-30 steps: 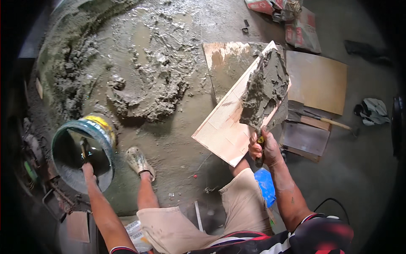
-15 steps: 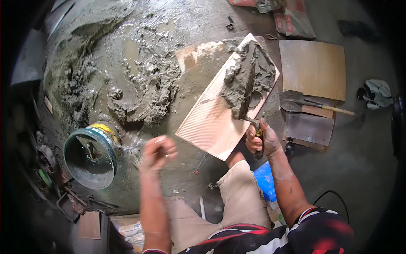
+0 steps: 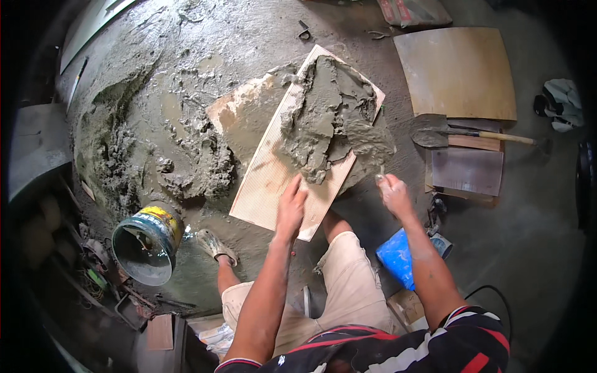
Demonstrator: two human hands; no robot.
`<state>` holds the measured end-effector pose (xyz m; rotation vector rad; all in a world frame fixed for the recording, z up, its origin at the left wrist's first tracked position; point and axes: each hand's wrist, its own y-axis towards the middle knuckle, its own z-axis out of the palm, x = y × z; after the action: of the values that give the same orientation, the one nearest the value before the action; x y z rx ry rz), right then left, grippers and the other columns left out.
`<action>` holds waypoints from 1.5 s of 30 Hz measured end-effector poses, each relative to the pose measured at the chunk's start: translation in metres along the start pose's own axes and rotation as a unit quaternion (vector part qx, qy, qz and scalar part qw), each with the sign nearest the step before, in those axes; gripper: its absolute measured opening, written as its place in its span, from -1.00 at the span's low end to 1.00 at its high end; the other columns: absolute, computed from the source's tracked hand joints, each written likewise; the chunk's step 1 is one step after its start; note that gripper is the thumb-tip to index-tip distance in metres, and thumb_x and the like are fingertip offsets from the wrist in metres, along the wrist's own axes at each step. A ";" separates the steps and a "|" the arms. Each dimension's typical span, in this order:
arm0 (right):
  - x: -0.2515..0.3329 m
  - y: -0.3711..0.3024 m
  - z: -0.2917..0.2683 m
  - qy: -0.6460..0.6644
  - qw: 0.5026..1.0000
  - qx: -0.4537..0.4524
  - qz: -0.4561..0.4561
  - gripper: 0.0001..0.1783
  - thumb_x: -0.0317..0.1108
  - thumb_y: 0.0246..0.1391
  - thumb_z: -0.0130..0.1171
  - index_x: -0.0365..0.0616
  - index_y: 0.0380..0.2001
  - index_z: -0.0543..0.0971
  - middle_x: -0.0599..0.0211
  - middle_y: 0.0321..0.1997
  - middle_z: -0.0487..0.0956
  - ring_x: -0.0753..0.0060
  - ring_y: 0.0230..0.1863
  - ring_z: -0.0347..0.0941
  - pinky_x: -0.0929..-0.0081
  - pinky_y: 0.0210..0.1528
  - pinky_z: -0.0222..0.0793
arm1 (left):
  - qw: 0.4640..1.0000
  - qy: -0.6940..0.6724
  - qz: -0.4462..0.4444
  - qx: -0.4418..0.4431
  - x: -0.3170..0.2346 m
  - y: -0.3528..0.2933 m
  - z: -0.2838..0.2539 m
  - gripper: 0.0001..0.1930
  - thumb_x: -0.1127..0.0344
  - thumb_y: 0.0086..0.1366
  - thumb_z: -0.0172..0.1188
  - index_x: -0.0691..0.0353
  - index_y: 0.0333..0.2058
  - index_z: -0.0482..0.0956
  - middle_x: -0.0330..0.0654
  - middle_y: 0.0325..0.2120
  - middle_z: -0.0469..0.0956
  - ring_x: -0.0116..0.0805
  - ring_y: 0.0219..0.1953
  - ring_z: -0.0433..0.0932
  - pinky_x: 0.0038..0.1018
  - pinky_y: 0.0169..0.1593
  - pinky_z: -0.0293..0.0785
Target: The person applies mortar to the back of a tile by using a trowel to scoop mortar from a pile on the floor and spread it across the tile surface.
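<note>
Green bucket (image 3: 165, 234) holds water (image 3: 134, 250) and tool (image 3: 145, 239); right hand (image 3: 395, 191), trowel (image 3: 377, 149); left hand's (image 3: 291, 208) grip unclear.

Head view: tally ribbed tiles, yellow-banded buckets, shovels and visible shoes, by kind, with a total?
Ribbed tile: 1
Yellow-banded bucket: 1
Shovel: 1
Shoe: 1
Total: 4

Ribbed board (image 3: 264, 186) partly out of sight under grey mortar (image 3: 329, 105)
</note>
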<state>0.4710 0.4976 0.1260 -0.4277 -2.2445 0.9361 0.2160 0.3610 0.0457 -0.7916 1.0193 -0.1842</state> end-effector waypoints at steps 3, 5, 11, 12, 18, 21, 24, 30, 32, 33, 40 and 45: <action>-0.017 0.049 0.012 -0.276 0.934 -0.115 -0.197 -0.60 -0.02 0.23 0.18 -0.20 -0.36 0.50 -0.06 -0.56 0.57 -0.18 -0.51 0.53 0.11 -0.45 0.43 | 0.967 0.161 -0.014 -0.198 0.049 -0.040 -0.059 -0.60 0.38 0.34 0.11 0.44 0.10 0.48 -0.05 -0.04 0.58 -0.30 0.00 0.51 -0.45 0.14 0.37; -0.009 0.072 0.033 -0.270 0.944 -0.088 -0.169 -0.57 -0.01 0.16 0.24 -0.22 -0.31 0.50 -0.29 -0.41 0.57 -0.43 -0.27 0.50 -0.11 -0.27 0.43 | 0.930 0.112 -0.048 -0.347 0.086 -0.059 -0.096 -0.59 0.40 0.31 0.09 0.47 0.11 0.45 0.06 0.05 0.53 -0.17 0.05 0.52 -0.36 0.15 0.40; -0.021 0.041 0.078 -0.358 0.914 -0.081 -0.174 -0.58 -0.01 0.20 0.20 -0.22 -0.30 0.49 -0.23 -0.42 0.60 -0.37 -0.29 0.55 -0.14 -0.23 0.46 | 0.954 -0.142 -0.154 -0.215 0.119 -0.061 -0.141 -0.72 0.32 0.30 0.18 0.22 -0.03 0.50 -0.35 -0.27 0.47 -0.54 -0.27 0.43 -0.53 -0.15 0.42; -0.031 0.026 0.086 -0.386 0.903 -0.071 -0.175 -0.59 -0.01 0.21 0.18 -0.21 -0.29 0.48 -0.22 -0.43 0.60 -0.35 -0.31 0.56 -0.14 -0.23 0.47 | 0.953 -0.148 -0.155 -0.215 0.117 -0.059 -0.143 -0.72 0.32 0.30 0.18 0.22 -0.03 0.50 -0.35 -0.27 0.47 -0.54 -0.27 0.43 -0.53 -0.15 0.42; -0.066 -0.032 0.139 -0.359 0.918 -0.063 -0.156 -0.58 0.00 0.22 0.17 -0.20 -0.29 0.45 -0.18 -0.46 0.61 -0.28 -0.35 0.59 -0.10 -0.26 0.49 | 0.959 -0.150 -0.153 -0.187 0.108 -0.058 -0.140 -0.87 0.31 0.27 0.21 0.11 -0.23 0.49 -0.39 -0.35 0.47 -0.57 -0.33 0.46 -0.60 -0.30 0.43; -0.067 -0.050 0.154 -0.360 0.920 -0.055 -0.143 -0.59 0.00 0.23 0.17 -0.19 -0.31 0.45 -0.14 -0.43 0.62 -0.27 -0.33 0.59 -0.07 -0.27 0.51 | 0.959 -0.149 -0.150 -0.187 0.106 -0.058 -0.144 -0.91 0.32 0.27 0.20 0.11 -0.28 0.49 -0.39 -0.37 0.47 -0.57 -0.36 0.46 -0.62 -0.32 0.44; -0.069 -0.056 0.149 -0.389 0.910 -0.044 -0.140 -0.60 0.00 0.22 0.18 -0.16 -0.33 0.44 -0.06 -0.41 0.63 -0.23 -0.33 0.59 -0.03 -0.29 0.51 | 0.959 -0.161 -0.159 -0.172 0.100 -0.058 -0.144 -0.90 0.34 0.28 0.20 0.12 -0.25 0.50 -0.40 -0.36 0.47 -0.58 -0.35 0.47 -0.62 -0.31 0.46; -0.042 -0.055 0.107 -0.372 0.895 -0.076 -0.236 -0.63 -0.03 0.17 0.24 -0.10 -0.40 0.44 0.00 -0.46 0.61 -0.20 -0.39 0.57 -0.03 -0.35 0.48 | 0.954 -0.198 -0.157 -0.159 0.095 -0.061 -0.146 -0.86 0.35 0.31 0.19 0.16 -0.17 0.53 -0.41 -0.37 0.47 -0.63 -0.36 0.48 -0.62 -0.32 0.50; -0.029 -0.054 0.106 -0.337 0.910 -0.078 -0.229 -0.63 -0.03 0.18 0.24 -0.11 -0.40 0.46 -0.02 -0.48 0.60 -0.24 -0.39 0.56 -0.04 -0.35 0.47 | 0.954 -0.200 -0.159 -0.159 0.098 -0.061 -0.150 -0.83 0.34 0.29 0.19 0.14 -0.15 0.56 -0.42 -0.34 0.50 -0.63 -0.34 0.46 -0.62 -0.31 0.45; -0.024 -0.052 0.107 -0.310 0.924 -0.058 -0.217 -0.61 -0.02 0.19 0.24 -0.14 -0.39 0.46 -0.05 -0.47 0.60 -0.27 -0.38 0.55 -0.04 -0.35 0.45 | 0.953 -0.201 -0.161 -0.158 0.101 -0.061 -0.152 -0.80 0.33 0.26 0.18 0.12 -0.13 0.58 -0.43 -0.32 0.52 -0.63 -0.33 0.43 -0.62 -0.30 0.40; -0.020 -0.012 0.098 -0.289 0.939 0.141 -0.119 -0.43 0.11 0.23 0.14 -0.32 -0.30 0.59 -0.32 -0.28 0.58 -0.39 -0.12 0.50 -0.04 -0.11 0.42 | 0.955 -0.206 -0.163 -0.139 0.101 -0.062 -0.155 -0.85 0.33 0.33 0.19 0.15 -0.14 0.53 -0.42 -0.36 0.49 -0.63 -0.36 0.50 -0.57 -0.28 0.53; -0.016 0.017 0.070 -0.337 0.931 0.121 -0.075 -0.41 0.14 0.23 0.11 -0.31 -0.33 0.58 -0.29 -0.26 0.59 -0.38 -0.10 0.51 -0.06 -0.09 0.41 | 0.949 -0.231 -0.175 -0.127 0.097 -0.059 -0.157 -0.78 0.31 0.34 0.20 0.17 -0.07 0.53 -0.42 -0.34 0.52 -0.60 -0.35 0.53 -0.53 -0.22 0.55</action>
<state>0.4355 0.4655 0.0701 0.2208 -2.6529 1.4103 0.1522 0.1925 -0.0255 -1.1856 0.4555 -0.1596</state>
